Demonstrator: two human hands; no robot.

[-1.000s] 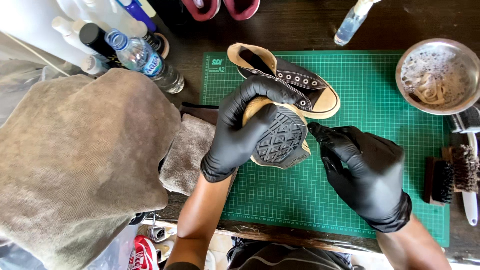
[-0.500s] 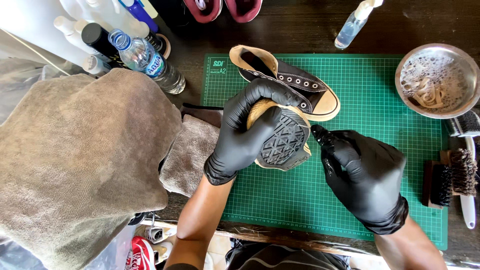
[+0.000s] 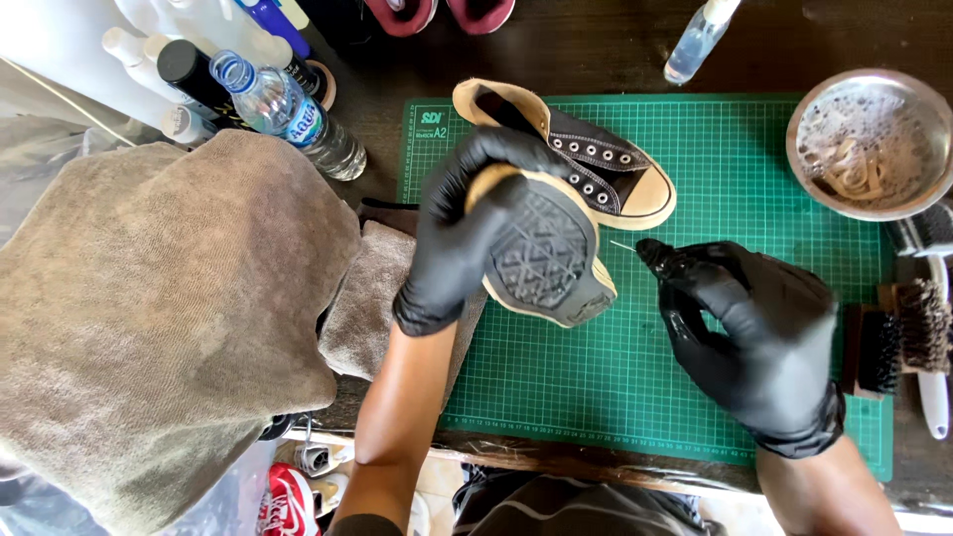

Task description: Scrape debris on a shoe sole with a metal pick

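While my left hand [image 3: 467, 233] curls over the upturned sneaker [image 3: 541, 253], its fingers are wrapped tight around the heel end, forearm rising from the near edge of the green cutting mat [image 3: 695, 397] and wrist bent so the glove's back faces me. That shoe hangs above the mat's middle, sole toward me, tread pattern showing. Its long axis runs on a diagonal, heel toward the mat's far left corner, toe toward the near right, pointing at my right hand [image 3: 754, 342]. This hand hovers over the mat's right half, just beside the toe but not touching it, knuckles up, fingers pinched nearly closed; a thin pale sliver juts from the fingertips [image 3: 660, 260], too small for me to say what it is.

Counting: two black gloves, one on each hand. Two matching dark sneakers, one held, the second sneaker [image 3: 596, 169] lying on the mat's far side, opening up, toe toward the right. One metal bowl [image 3: 799, 164] of suds off the mat's far right corner. Two brushes [image 3: 898, 342] at the mat's right edge. One small folded cloth [image 3: 372, 298] at the mat's left edge, one large brown towel [image 3: 159, 318] farther left. A water bottle [image 3: 288, 109] stands among other bottles beyond the towel, and one clear spray bottle [image 3: 695, 40] beyond the mat's far edge.
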